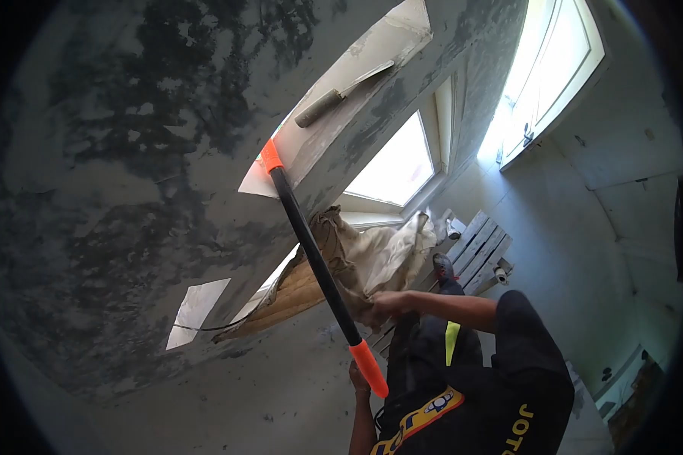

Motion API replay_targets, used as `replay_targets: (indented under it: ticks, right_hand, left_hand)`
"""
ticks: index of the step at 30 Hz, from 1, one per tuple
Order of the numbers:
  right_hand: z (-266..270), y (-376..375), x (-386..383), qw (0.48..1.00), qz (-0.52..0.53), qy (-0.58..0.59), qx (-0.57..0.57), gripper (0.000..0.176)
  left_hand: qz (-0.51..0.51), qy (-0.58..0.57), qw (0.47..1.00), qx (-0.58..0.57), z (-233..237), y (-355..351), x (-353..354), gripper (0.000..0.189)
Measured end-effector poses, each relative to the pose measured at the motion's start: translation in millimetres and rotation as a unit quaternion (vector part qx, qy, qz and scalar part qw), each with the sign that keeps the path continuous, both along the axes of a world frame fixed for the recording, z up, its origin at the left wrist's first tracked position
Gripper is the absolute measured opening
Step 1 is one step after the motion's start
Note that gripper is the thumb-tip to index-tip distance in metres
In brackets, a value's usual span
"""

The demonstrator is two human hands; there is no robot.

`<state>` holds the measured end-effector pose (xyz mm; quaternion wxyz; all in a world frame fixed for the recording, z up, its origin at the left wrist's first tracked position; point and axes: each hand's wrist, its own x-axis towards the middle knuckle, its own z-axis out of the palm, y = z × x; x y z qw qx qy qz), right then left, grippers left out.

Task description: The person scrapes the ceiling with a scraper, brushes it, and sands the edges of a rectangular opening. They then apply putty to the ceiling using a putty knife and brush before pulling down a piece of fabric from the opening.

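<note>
My right hand (388, 305) is closed on a crumpled beige and off-white cloth (387, 254), which hangs in loose folds against the window side. My left hand (360, 378) shows at the lower middle, right beside the orange lower end of a black pole (311, 243). That pole slants across the view, its other orange end over a pale strip on the grey wall. The fingers of my left hand are partly hidden, and I cannot tell whether they grip the pole. A paint roller (319, 108) with a thin frame lies over the pale strip (364, 57).
Patchy grey and dark plaster covers the wall (167, 91). A bright window (395, 163) lies beyond it, and a white-framed door or window (554, 68) stands at upper right. Wooden slats (479, 250) lie beyond my foot (444, 267). A thin dark cable (205, 328) runs at left.
</note>
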<state>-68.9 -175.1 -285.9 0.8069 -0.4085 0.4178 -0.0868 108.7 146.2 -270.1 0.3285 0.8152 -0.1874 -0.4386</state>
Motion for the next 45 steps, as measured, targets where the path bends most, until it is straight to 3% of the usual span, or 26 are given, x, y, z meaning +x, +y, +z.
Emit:
replay_targets:
  ticks: [2,3,4,6,7,8,9,11,12,14,17,22,24,25,26,29,30,32,34,35,36,38,39,43,44,45]
  right_hand:
    - [-19,-30,-17,0.950,-0.284,-0.071,0.110,0.022]
    - [-112,-39,3,0.852,-0.487,0.013,0.193,0.027]
    - [-105,-30,10,0.855,-0.485,0.084,0.162,0.027]
    - [-30,-15,18,0.962,-0.245,0.085,0.086,0.021]
    - [17,4,12,0.999,0.014,0.014,0.038,0.019]
    - [-9,9,14,0.999,0.011,0.016,0.038,0.019]
    - [-60,18,23,0.971,0.078,-0.142,-0.178,0.019]
    - [11,-27,-6,0.993,-0.090,0.032,0.073,0.018]
    - [41,-53,-27,0.927,-0.364,0.060,0.072,0.017]
    - [44,-36,-14,0.937,-0.334,0.014,0.102,0.015]
    - [44,-26,-13,0.938,-0.310,-0.037,0.151,0.013]
    - [8,-20,-8,0.936,-0.285,-0.048,0.202,0.012]
    - [-58,-3,34,0.891,-0.408,0.053,0.192,0.017]
    - [29,5,20,0.962,-0.195,0.018,0.192,0.011]
    - [46,22,15,0.978,0.037,-0.059,0.197,0.013]
    - [44,7,-10,0.945,0.004,-0.209,0.250,0.014]
    - [51,-13,-9,0.951,-0.197,-0.087,0.222,0.014]
    - [46,-4,8,0.958,-0.209,-0.046,0.193,0.014]
    - [34,4,25,0.959,-0.251,0.027,0.126,0.015]
    - [32,26,28,0.980,-0.021,-0.067,0.186,0.020]
    - [9,28,22,0.972,0.113,-0.171,0.115,0.019]
    - [3,12,15,0.962,-0.015,-0.219,0.160,0.014]
    - [16,-9,5,0.916,-0.266,-0.145,0.262,0.010]
    - [55,4,16,0.970,-0.163,-0.032,0.178,0.009]
    - [59,24,10,0.971,0.023,-0.127,0.202,0.010]
    - [47,24,2,0.971,0.021,-0.128,0.203,0.010]
  left_hand:
    - [-0.093,-0.189,0.977,-0.015,-24,-1,8,0.017]
    - [-0.086,-0.185,0.979,-0.011,-39,9,12,0.017]
    - [-0.009,-0.110,0.994,0.009,-53,19,25,0.016]
    - [0.056,-0.036,0.998,0.023,-48,1,28,0.015]
    - [0.057,-0.029,0.998,-0.004,-22,-27,9,0.014]
    - [0.062,-0.021,0.997,-0.032,1,-52,-10,0.012]
    - [0.058,-0.021,0.998,-0.028,1,-50,-3,0.012]
    - [0.054,-0.033,0.997,-0.040,-14,-43,19,0.012]
    - [0.056,-0.036,0.997,-0.045,-18,-41,23,0.012]
    - [0.176,0.123,0.973,-0.086,-7,-43,30,0.014]
    - [0.094,-0.016,0.995,-0.026,-17,-38,23,0.017]
    - [0.134,0.039,0.990,-0.033,-4,-38,20,0.019]
    - [0.184,0.067,0.980,-0.028,6,-45,14,0.022]
    - [0.150,0.062,0.986,-0.029,0,-42,14,0.023]
    - [0.117,0.061,0.991,-0.034,-11,-41,12,0.025]
    - [-0.016,-0.047,0.998,-0.033,-41,-25,28,0.028]
    - [-0.056,-0.084,0.994,-0.037,-40,-31,29,0.029]
    - [0.098,0.021,0.994,-0.054,6,-60,9,0.029]
    - [0.095,0.041,0.994,-0.046,8,-65,10,0.030]
    - [0.094,0.063,0.993,-0.038,7,-66,9,0.031]
    - [0.094,0.064,0.993,-0.037,-3,-62,13,0.031]
    - [0.074,0.006,0.996,-0.044,-25,-54,34,0.031]
    - [0.077,0.009,0.996,-0.050,-26,-64,31,0.031]
    - [0.126,0.007,0.990,0.059,4,-87,29,0.032]
    - [0.130,0.014,0.991,0.038,12,-90,25,0.031]
    - [0.136,0.023,0.990,0.014,20,-97,18,0.030]
